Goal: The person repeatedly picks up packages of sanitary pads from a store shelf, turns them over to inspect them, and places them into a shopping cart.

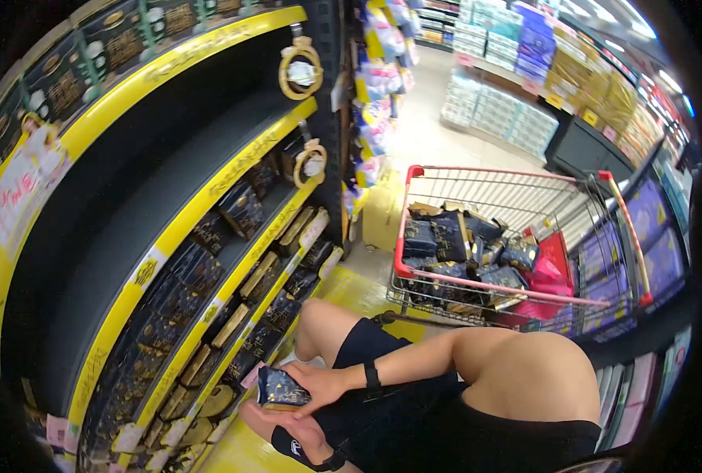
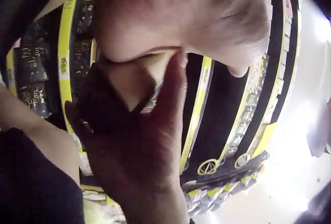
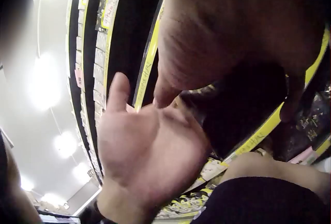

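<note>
My right hand (image 1: 325, 384) grips a dark soft packet with gold print and a tan side (image 1: 282, 389), held over my knees before the lower shelves. In the left wrist view, the thumb of my right hand (image 2: 142, 157) lies along one side of the packet (image 2: 126, 81), with its tan face showing. My left hand (image 1: 304, 432) is spread below the packet, fingers extended, near its lower edge. The right wrist view shows the palm of my left hand (image 3: 155, 149) turned up beside my right hand (image 3: 232, 32), which hides much of the packet.
Shelves with yellow edge strips (image 1: 201, 236) rise at the left, their lower levels packed with similar dark packets (image 1: 169, 292). A shopping cart (image 1: 517, 303) with a red-rimmed basket stands behind at the right, holding several dark packets (image 1: 449, 236) and a pink bag (image 1: 552, 268).
</note>
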Available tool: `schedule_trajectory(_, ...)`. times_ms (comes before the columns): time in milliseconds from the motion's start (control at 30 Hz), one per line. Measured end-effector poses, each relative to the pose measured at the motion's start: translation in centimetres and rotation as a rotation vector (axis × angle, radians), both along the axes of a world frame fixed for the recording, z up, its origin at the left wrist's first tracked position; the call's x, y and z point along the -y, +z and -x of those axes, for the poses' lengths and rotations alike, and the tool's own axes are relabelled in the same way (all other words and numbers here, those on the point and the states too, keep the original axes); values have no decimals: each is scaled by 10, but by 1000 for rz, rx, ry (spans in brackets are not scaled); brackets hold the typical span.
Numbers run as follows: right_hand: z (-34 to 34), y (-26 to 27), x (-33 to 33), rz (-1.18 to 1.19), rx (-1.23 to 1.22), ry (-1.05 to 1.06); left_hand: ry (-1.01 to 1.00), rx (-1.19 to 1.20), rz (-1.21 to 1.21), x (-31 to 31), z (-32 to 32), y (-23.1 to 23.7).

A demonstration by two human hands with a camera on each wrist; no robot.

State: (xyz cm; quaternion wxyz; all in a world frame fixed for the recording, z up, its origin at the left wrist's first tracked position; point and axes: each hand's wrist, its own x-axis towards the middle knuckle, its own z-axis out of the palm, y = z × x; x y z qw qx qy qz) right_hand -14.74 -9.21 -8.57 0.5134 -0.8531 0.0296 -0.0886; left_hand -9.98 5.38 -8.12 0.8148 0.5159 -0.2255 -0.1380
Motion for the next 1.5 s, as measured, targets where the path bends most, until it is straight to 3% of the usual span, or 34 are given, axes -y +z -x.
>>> schedule_trajectory(67, 15, -8, 1, 2, -28, -23, -166, 9, 44, 6, 6, 11)
schedule_trajectory(100, 15, -27, 4, -147, 55, -20, -225, 54, 31, 9, 6, 14)
schedule_trajectory(200, 45, 20, 39, -399, -191, 59, -336, 57, -112, 14, 10, 26)
schedule_trajectory(267, 56, 17, 60, -303, -34, -12, -425, 1, -187, 12, 7, 26)
schedule_trajectory(367, 59, 27, 95, -185, 49, -246, -523, 163, -331, 19, 11, 27)
schedule_trajectory(433, 72, 71, 107, -584, 157, -273, -569, 266, -367, 29, 19, 29)
schedule_trajectory(533, 81, 114, 133, -863, 316, -536, -632, 241, -422, 28, 22, 21)
schedule_trajectory(600, 89, 131, 155, -1124, 572, -649, -609, 224, -441, 26, 20, 24)
schedule_trajectory(667, 96, 149, 172, -1205, 848, -836, -560, 199, -457, 20, 16, 20)
schedule_trajectory(700, 104, 162, 179, -1316, 979, -768, -521, 182, -463, 15, 11, 13)
schedule_trajectory(800, 122, 165, 203, -1267, 1103, -793, -410, 104, -475, 2, -1, 0)
schedule_trajectory(867, 132, 173, 208, -1420, 1244, -720, -364, 107, -517, -4, -10, 1)
schedule_trajectory(933, 137, 174, 208, -1333, 1338, -737, -323, 81, -511, -7, -13, 5)
schedule_trajectory(1000, 137, 158, 212, -1183, 1362, -599, -277, 31, -481, -8, -14, 8)
schedule_trajectory(1200, 89, 158, 202, -1042, 931, -758, -315, -38, -480, -4, -18, -4)
schedule_trajectory(1233, 76, 159, 204, -1010, 844, -687, -323, -50, -479, -2, -17, -4)
schedule_trajectory(1400, -26, 134, 228, -579, 280, -654, -344, -172, -425, -5, -27, -39)
schedule_trajectory(1467, -70, 112, 250, -331, 300, -705, -311, -324, -330, -10, -27, -53)
schedule_trajectory(1500, -90, 95, 274, -76, 296, -755, -290, -403, -281, -13, -26, -59)
